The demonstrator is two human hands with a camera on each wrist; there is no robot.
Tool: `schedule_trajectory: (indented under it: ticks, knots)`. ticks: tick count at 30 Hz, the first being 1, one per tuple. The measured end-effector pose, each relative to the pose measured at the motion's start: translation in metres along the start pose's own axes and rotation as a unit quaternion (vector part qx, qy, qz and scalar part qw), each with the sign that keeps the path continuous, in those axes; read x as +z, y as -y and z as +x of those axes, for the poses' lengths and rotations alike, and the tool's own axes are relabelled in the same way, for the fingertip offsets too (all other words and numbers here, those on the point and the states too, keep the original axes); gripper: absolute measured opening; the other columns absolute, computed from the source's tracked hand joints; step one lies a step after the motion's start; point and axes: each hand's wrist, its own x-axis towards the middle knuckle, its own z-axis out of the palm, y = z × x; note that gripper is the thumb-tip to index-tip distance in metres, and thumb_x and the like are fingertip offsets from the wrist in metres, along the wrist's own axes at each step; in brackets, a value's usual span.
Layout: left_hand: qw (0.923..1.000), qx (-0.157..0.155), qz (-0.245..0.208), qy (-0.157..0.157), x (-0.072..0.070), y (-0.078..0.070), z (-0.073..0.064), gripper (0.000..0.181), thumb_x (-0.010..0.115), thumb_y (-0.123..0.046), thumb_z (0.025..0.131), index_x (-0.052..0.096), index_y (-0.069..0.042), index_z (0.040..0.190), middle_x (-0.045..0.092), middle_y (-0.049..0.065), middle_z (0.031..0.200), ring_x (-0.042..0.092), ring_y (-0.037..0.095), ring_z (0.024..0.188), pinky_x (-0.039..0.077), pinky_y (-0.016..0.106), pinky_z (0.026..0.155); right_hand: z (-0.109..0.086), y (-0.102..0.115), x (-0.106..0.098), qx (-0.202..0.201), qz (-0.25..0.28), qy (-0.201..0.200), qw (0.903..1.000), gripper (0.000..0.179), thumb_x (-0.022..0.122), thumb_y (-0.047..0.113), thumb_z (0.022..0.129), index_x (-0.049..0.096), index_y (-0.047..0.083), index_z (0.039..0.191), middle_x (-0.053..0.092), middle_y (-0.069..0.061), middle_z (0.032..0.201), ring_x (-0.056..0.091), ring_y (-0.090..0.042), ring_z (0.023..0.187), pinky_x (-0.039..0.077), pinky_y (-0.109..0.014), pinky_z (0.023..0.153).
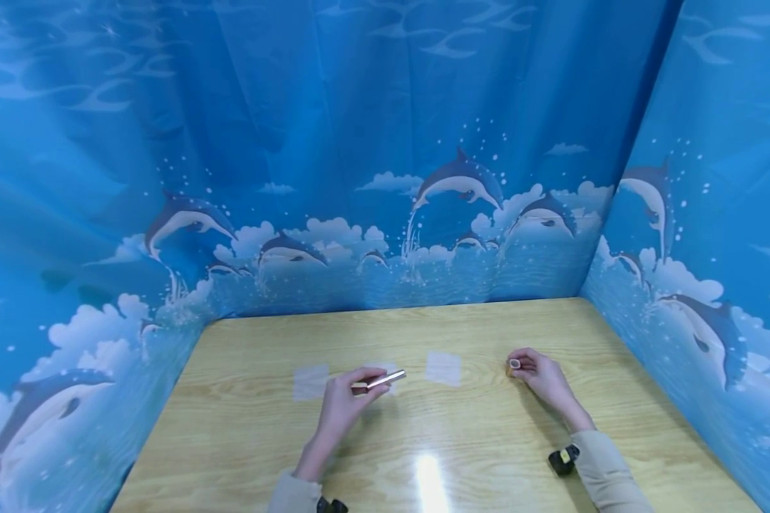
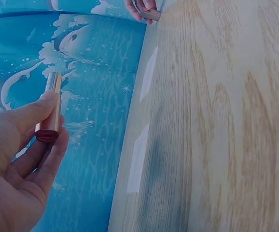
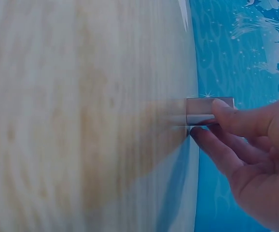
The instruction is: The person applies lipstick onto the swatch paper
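My left hand [image 1: 343, 405] pinches a slim lipstick tube [image 1: 387, 379] between thumb and fingers, above the wooden table. In the left wrist view, the lipstick has a shiny rose-gold upper part and a dark red end with small lettering facing the camera. Towards the right side of the table, my right hand [image 1: 547, 383] holds a short, square-sided rose-gold tube [image 3: 208, 111] with thumb and fingertips. From the head view, its upward end shows a pale rim around a darker middle. The tube's lower end is right at the tabletop in the right wrist view.
Three whitish translucent squares lie on the wooden table [image 1: 244, 442]: one on the left [image 1: 310, 382], one partly behind the lipstick, one further right [image 1: 443, 368]. A blue dolphin-print curtain [image 1: 334, 142] encloses the back and sides. Each wrist wears a small black camera [image 1: 562, 460].
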Motion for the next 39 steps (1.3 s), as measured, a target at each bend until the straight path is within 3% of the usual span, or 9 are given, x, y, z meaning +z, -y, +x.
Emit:
schedule_trajectory:
  ticks: [6,13,22,26,30,39]
  knots:
    - [1.0,0.002,-0.003,-0.003,0.0,0.001,0.0,0.025,0.082,-0.02,0.086,0.077,-0.012,0.109,0.076,0.005,0.104,0.071,0.022,0.097,0.059,0.018,0.077,-0.005,0.005,-0.008,-0.002,0.022,0.011,0.9997,0.039,0.074,-0.007,0.087,0.06,-0.011,0.123,0.066,-0.033,0.118,0.066,-0.048,0.108,0.06,-0.044,0.089]
    - [1.0,0.005,-0.004,-0.006,0.002,0.002,-0.001,0.025,0.083,-0.019,0.085,0.078,-0.013,0.109,0.076,0.004,0.103,0.071,0.021,0.097,0.06,0.019,0.077,-0.011,0.023,-0.017,0.015,0.0,-0.022,0.9996,0.038,0.071,0.006,0.095,0.06,-0.003,0.13,0.061,-0.027,0.132,0.057,-0.046,0.124,0.053,-0.053,0.099]
    - [1.0,-0.005,-0.006,-0.005,0.004,0.002,0.0,0.025,0.083,-0.018,0.085,0.077,-0.012,0.109,0.076,0.003,0.102,0.071,0.02,0.095,0.06,0.019,0.078,-0.011,0.054,-0.006,-0.017,0.032,-0.07,0.9969,0.031,0.069,-0.001,0.094,0.065,-0.005,0.125,0.067,-0.023,0.125,0.063,-0.041,0.117,0.055,-0.045,0.098]
    - [1.0,-0.004,-0.007,-0.004,0.006,0.001,0.0,0.025,0.082,-0.016,0.085,0.077,-0.012,0.109,0.076,0.004,0.102,0.071,0.02,0.095,0.06,0.019,0.079,-0.01,0.065,0.001,-0.029,0.055,-0.076,0.9952,0.028,0.068,0.0,0.095,0.066,-0.004,0.123,0.069,-0.022,0.122,0.065,-0.04,0.113,0.059,-0.03,0.091]
    - [1.0,-0.006,-0.004,-0.004,0.008,-0.001,0.0,0.025,0.082,-0.015,0.086,0.077,-0.011,0.109,0.076,0.005,0.103,0.071,0.021,0.096,0.06,0.019,0.079,-0.008,0.075,0.011,-0.035,0.103,-0.072,0.9914,0.027,0.068,0.003,0.096,0.067,-0.003,0.122,0.07,-0.021,0.121,0.066,-0.038,0.112,0.056,-0.014,0.086]
    - [0.9999,-0.012,-0.003,0.0,0.012,-0.003,0.001,0.025,0.082,-0.018,0.087,0.076,-0.012,0.11,0.075,0.003,0.1,0.07,0.019,0.095,0.06,0.019,0.078,-0.009,0.095,0.037,-0.026,0.19,-0.037,0.9807,0.03,0.069,0.011,0.097,0.066,-0.001,0.125,0.069,-0.018,0.123,0.066,-0.027,0.114,0.055,-0.015,0.091]
